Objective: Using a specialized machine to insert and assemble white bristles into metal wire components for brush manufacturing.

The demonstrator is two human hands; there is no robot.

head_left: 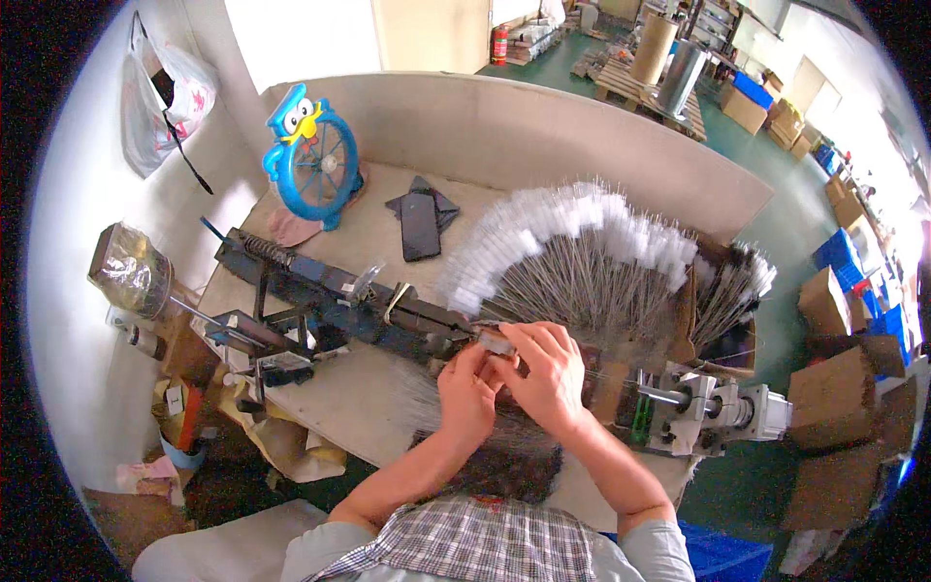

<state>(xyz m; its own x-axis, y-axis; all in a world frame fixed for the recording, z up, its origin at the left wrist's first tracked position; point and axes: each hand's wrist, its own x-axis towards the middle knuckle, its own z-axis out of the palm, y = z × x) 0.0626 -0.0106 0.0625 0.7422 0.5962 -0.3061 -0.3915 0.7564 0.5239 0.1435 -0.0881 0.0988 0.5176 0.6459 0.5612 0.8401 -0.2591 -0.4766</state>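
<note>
My two hands meet at the end of a long dark metal machine (388, 312) on the bench. The fingers of my right hand (548, 376) are bent around a small pale piece (497, 341), with thumb and fingertips closed on it. Just below and left, my left hand (467, 396) is closed, its fingertips pressed together beside the right thumb. What it pinches is hidden. Beyond my hands fans a large pile of white-bristled wire brushes (582, 228), their thin wire stems pointing toward me. Fine loose bristles or wires lie blurred around my left wrist.
A motor unit with a shaft (718, 412) stands at right. A carton of dark-tipped brushes (727, 301) is behind it. A black phone (420, 225) and a blue toy-like wheel (320, 165) sit at the back, before a low partition (543, 116).
</note>
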